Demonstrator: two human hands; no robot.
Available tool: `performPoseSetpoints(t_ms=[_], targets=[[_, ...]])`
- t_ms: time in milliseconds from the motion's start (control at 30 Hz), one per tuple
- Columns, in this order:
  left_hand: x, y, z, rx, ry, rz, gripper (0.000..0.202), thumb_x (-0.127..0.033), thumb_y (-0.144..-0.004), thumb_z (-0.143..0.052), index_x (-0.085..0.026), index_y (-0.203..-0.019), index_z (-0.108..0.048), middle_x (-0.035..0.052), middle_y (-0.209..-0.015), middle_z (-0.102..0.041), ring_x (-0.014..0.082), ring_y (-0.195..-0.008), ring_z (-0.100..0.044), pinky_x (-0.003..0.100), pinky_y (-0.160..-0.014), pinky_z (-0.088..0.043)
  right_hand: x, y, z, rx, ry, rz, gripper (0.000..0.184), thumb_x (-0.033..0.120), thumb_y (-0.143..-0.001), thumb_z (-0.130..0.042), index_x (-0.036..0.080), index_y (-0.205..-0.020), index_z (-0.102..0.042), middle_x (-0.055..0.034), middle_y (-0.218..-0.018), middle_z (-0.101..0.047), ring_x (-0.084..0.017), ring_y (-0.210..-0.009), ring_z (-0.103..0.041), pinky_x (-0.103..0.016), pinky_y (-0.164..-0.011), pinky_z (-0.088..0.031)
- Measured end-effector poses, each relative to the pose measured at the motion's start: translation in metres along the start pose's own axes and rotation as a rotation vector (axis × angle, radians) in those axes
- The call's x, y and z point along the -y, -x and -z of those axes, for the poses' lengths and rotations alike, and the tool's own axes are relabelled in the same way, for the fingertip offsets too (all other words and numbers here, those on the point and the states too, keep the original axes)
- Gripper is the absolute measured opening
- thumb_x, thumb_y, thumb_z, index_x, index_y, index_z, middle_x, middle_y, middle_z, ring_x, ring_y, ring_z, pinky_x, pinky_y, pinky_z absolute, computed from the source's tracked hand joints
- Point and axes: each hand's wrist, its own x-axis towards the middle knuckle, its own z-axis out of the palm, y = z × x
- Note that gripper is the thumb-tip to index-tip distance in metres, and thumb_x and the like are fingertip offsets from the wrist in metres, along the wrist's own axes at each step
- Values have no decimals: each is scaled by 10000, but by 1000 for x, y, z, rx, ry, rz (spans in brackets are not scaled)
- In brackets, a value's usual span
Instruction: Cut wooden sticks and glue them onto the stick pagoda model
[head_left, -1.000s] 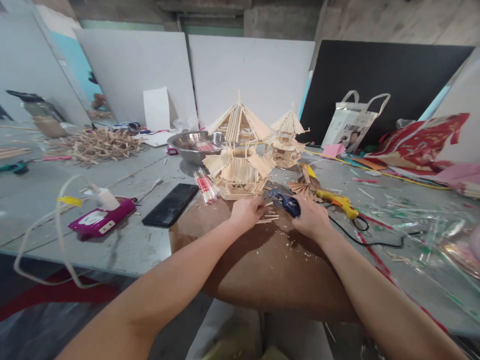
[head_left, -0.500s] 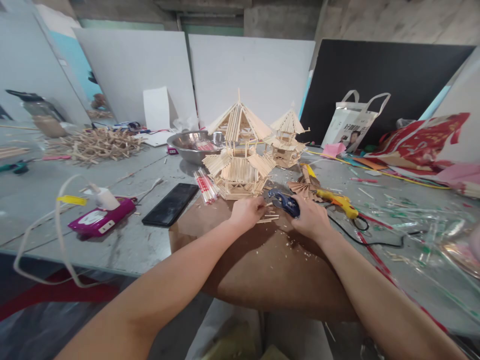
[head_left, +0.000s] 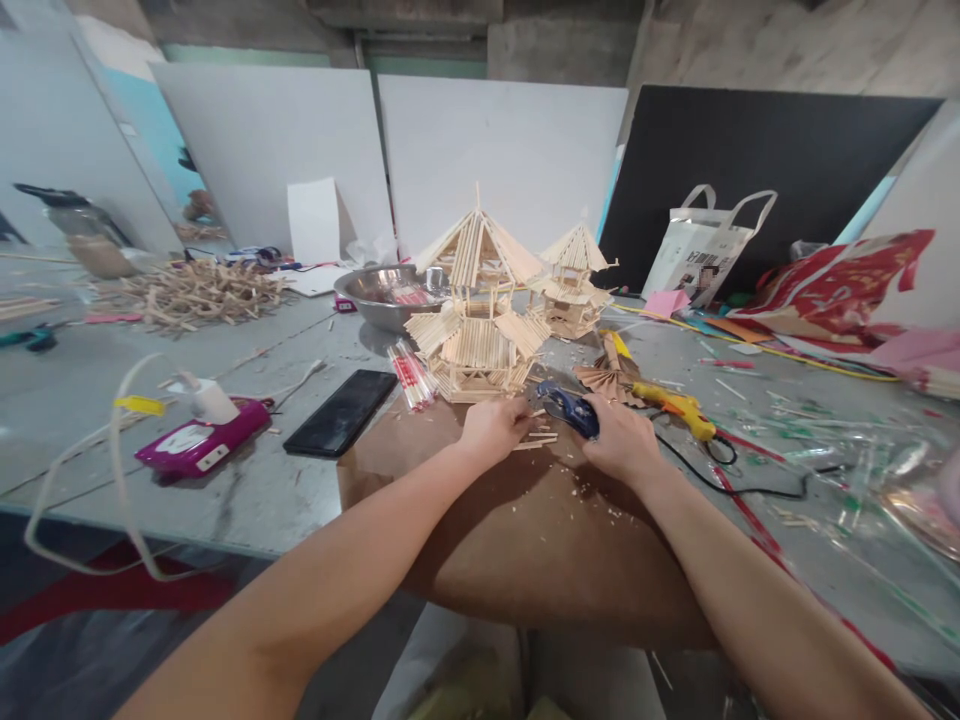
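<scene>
My right hand (head_left: 621, 438) is closed around the blue handles of a pair of cutting pliers (head_left: 568, 408), whose head points left. Close to that head, my left hand (head_left: 495, 428) pinches a thin wooden stick (head_left: 535, 413), mostly hidden by the fingers. Short cut sticks (head_left: 537, 440) lie beneath the hands on a brown sheet (head_left: 547, 570), with pale crumbs scattered about. Just beyond my left hand stands a pavilion model (head_left: 480, 345) built of sticks, with a pointed roof. A smaller stick pavilion (head_left: 574, 285) is behind it on the right.
Left of the sheet are a black phone (head_left: 341, 412) and a purple power strip (head_left: 204, 440). Packs of sticks (head_left: 412, 376) and a metal bowl (head_left: 375, 300) sit farther back. A yellow glue gun (head_left: 679, 408) with a black cord and plastic wrappers (head_left: 862, 490) lie right.
Both hands stay in nearly the same place, the plier head still beside my left fingers. The view has shifted very slightly.
</scene>
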Motion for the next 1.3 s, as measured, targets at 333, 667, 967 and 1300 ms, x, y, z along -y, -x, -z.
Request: performPoseSetpoints(t_ms=[333,667,967,1300], targets=[[1,-1,1,29,-53,17,287,-439,-741,-442,-235,-761,-643,13,-733,-644,150,-684,-564,226,-543,-330,-22,-9,-7,-346,100,29,489,287,-673,-489,139,-1133,-417,-131,-1101,-500,-258,-1001,-431,-353,-846,-278],[5,-2,0,57,-61,23,298,-458,-754,-422,-258,-772,-643,-1,-685,-637,140,-678,-554,225,-556,-336,-35,-13,-9,-113,384,-41,417,153,-755,-408,196,-1166,-460,-168,-940,-569,-278,-907,-462,-407,-772,-238],[5,-1,0,45,-82,-11,276,-432,-753,-435,-264,-791,-650,-3,-726,-650,142,-689,-559,224,-546,-323,-33,-15,-12,-96,485,-37,450,152,-763,-397,269,-1195,-437,-138,-918,-579,-258,-870,-468,-380,-734,-233],[7,-2,-2,-21,-5,-83,325,-421,-785,-392,-237,-806,-659,9,-682,-647,128,-633,-557,214,-523,-314,-35,-13,-15,-352,65,122,594,239,-606,-522,187,-1193,-449,-100,-974,-561,-247,-905,-473,-382,-853,-282]])
